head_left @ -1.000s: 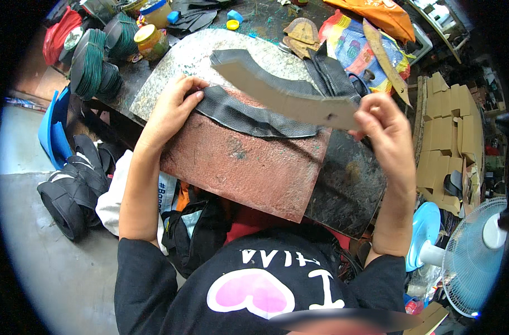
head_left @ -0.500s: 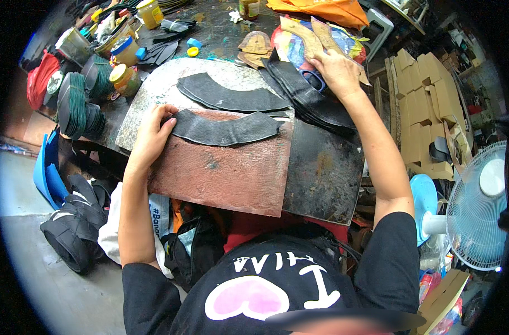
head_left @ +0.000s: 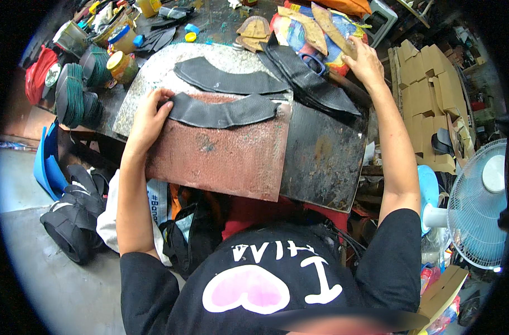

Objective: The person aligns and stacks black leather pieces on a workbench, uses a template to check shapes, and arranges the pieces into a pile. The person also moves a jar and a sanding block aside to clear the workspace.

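Observation:
At the left end of a curved black leather piece point(head_left: 224, 111), my left hand point(head_left: 152, 114) is closed, its thumb and fingers at the edge. That piece lies on a worn reddish-brown board point(head_left: 215, 162). A second curved black leather piece point(head_left: 226, 77) rests just beyond it on a pale stone slab point(head_left: 154, 70). My right hand point(head_left: 367, 64) reaches to the far right, with its fingers closed at the near end of a tan pattern piece point(head_left: 331, 30). Another tan pattern piece point(head_left: 305, 27) is beside it. Dark blue-handled scissors point(head_left: 312, 64) lie on stacked black leather point(head_left: 307, 81).
Jars, including one with a yellow lid point(head_left: 120, 66), and bundles of green cord point(head_left: 73, 95) crowd the left side. Brown shaped pieces point(head_left: 253, 33) lie at the back. Cardboard boxes point(head_left: 433, 95) and a fan point(head_left: 478, 204) stand to the right.
My right hand has moved right from the left tan pattern piece and the scissors to the near end of the other pattern piece. The left hand stays at the leather's end. The view has shifted slightly.

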The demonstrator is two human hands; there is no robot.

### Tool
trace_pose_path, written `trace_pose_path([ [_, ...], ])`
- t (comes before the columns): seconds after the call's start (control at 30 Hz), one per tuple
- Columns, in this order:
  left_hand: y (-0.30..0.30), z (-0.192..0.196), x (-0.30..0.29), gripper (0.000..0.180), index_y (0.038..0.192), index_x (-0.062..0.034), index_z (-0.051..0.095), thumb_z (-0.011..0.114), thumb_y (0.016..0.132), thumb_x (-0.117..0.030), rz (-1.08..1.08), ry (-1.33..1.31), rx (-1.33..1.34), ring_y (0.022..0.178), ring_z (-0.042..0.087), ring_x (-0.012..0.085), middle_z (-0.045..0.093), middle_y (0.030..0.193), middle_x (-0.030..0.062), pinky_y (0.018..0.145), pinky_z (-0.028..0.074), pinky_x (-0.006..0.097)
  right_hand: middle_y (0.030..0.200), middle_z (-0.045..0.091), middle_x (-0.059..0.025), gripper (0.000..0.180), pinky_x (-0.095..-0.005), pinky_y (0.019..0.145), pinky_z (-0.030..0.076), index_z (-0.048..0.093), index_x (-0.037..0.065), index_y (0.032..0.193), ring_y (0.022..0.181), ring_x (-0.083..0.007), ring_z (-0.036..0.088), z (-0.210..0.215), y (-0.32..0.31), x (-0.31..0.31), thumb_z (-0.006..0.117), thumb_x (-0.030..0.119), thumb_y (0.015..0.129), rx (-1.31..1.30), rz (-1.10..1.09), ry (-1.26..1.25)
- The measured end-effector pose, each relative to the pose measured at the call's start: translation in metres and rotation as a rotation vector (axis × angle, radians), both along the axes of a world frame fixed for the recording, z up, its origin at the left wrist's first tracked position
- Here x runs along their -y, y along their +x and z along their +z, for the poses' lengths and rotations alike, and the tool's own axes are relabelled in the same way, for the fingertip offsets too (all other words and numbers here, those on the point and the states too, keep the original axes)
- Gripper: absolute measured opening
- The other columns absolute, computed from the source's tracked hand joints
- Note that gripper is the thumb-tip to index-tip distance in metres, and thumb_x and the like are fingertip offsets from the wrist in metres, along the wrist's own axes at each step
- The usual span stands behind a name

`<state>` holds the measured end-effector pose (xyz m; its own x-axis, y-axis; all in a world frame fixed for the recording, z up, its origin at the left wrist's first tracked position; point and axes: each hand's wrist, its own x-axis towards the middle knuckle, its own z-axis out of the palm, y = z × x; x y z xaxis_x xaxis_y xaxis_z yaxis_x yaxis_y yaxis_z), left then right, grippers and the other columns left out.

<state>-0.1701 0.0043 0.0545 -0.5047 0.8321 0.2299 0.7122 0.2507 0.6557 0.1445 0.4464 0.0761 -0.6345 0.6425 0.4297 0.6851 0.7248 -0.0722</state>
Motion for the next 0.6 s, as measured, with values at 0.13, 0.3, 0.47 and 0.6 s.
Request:
trace_pose_path([
  [0.13,-0.003,-0.005,0.000,0.022,0.113,-0.0011,0.064,0.065,0.092,-0.009,0.022,0.006,-0.008,0.104,0.062,0.0269,0.063,0.108,0.0143,0.095,0.048,0.037,0.137,0.059,-0.0150,0.069,-0.0482,0.106,0.045,0.049,0.019,0.145,0.127,-0.0372,0.054,-0.002,0.000,-0.002,0.076,0.036,0.084,-0.049,-0.013,0.014],
  [0.3,0.005,0.002,-0.005,0.021,0.109,0.0003,0.064,0.067,0.091,-0.010,0.114,-0.011,-0.145,0.098,0.064,0.0222,0.066,0.101,0.0110,0.091,0.049,0.034,0.120,0.066,-0.0130,0.048,-0.0439,0.095,0.049,0.060,0.014,0.133,0.112,-0.0318,0.060,0.030,-0.006,0.075,0.072,0.028,0.088,-0.201,0.298,0.173],
  [0.47,0.001,0.012,-0.023,0.020,0.106,-0.0021,0.065,0.066,0.090,-0.013,0.096,0.148,0.027,0.091,0.066,0.0205,0.069,0.093,0.0100,0.085,0.051,0.033,0.096,0.069,-0.0081,0.042,-0.0399,0.080,0.054,0.064,0.015,0.123,0.091,-0.0280,0.067,0.022,-0.021,0.196,0.074,0.034,0.088,-0.067,0.637,-0.322],
  [0.6,-0.026,0.010,-0.051,0.017,0.106,-0.0026,0.065,0.066,0.092,-0.011,0.036,0.293,0.050,0.088,0.065,0.0161,0.068,0.091,0.0068,0.083,0.051,0.030,0.090,0.070,-0.0094,0.034,-0.0424,0.078,0.055,0.063,0.017,0.120,0.090,-0.0303,0.070,0.020,-0.041,0.220,0.072,0.023,0.087,-0.070,0.572,-0.455],
])
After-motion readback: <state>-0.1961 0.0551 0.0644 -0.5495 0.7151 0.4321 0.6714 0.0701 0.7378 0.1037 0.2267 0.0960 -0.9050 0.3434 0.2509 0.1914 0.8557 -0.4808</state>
